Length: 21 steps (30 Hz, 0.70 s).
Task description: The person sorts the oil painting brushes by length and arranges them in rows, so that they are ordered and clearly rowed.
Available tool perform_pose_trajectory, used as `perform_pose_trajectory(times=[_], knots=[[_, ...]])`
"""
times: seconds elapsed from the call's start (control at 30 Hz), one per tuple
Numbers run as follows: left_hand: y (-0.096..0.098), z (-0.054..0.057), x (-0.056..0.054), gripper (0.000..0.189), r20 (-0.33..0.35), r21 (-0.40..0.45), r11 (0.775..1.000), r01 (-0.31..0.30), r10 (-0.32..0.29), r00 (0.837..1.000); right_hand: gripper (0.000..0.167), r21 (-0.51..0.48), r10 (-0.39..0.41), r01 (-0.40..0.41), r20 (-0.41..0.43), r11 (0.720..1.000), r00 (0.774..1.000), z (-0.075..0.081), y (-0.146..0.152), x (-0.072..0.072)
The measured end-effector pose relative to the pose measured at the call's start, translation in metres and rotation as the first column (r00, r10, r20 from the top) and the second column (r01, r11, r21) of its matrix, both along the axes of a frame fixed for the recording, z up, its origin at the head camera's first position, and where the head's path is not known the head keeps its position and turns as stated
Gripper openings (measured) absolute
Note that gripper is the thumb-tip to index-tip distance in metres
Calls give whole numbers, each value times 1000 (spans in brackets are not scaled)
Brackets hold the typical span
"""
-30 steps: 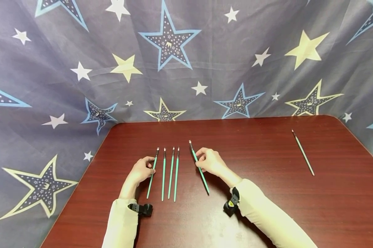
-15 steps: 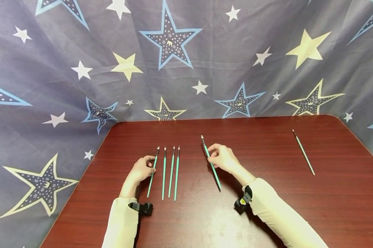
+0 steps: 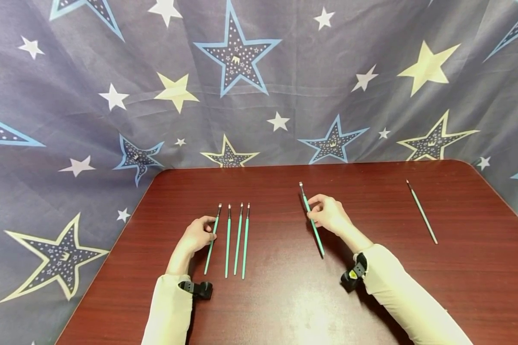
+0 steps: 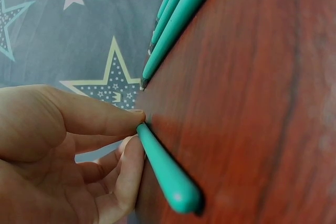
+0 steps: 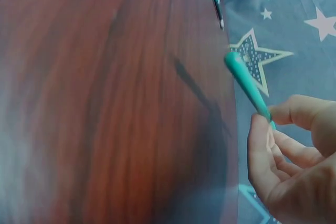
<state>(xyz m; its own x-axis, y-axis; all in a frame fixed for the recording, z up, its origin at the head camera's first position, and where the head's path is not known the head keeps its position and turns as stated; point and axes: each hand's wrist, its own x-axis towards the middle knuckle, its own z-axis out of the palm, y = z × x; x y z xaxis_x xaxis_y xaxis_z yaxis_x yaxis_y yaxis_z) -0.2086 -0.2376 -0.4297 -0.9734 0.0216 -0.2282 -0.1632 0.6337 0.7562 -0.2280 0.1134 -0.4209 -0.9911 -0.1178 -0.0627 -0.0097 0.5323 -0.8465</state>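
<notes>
My left hand pinches a teal-handled paintbrush between thumb and fingers; this brush lies along the table at the left end of a row. Right of it several similar paintbrushes lie side by side, bristles toward the back. Right of the table's middle, my right hand pinches another teal paintbrush by its handle. In the right wrist view that brush is lifted off the tabletop, its shadow falling on the wood. Its bristle end points to the back and slightly left.
A single paintbrush lies slanted on the right part of the reddish-brown wooden table. Behind the table's back edge hangs a grey cloth printed with stars. A black camera is strapped to each wrist.
My right hand has carried its paintbrush rightward and a little toward the back, away from the row. My left hand and the brushes near it have stayed in place.
</notes>
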Motion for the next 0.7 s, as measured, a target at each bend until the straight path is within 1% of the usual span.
perform_pose_trajectory(times=[0.17,0.53,0.7], knots=[[0,0,0,50,1,0,1000,-1,1,1000,31,-5,-16,16,-4,1000,1000,0,14,-2],[-1,0,1,50,10,-1,1000,2,-2,1000,31,6,-59,59,17,998,998,-3,37,-2],[-2,0,1,50,16,6,1000,-3,3,1000,29,-8,-54,54,-8,999,999,-1,45,-1]])
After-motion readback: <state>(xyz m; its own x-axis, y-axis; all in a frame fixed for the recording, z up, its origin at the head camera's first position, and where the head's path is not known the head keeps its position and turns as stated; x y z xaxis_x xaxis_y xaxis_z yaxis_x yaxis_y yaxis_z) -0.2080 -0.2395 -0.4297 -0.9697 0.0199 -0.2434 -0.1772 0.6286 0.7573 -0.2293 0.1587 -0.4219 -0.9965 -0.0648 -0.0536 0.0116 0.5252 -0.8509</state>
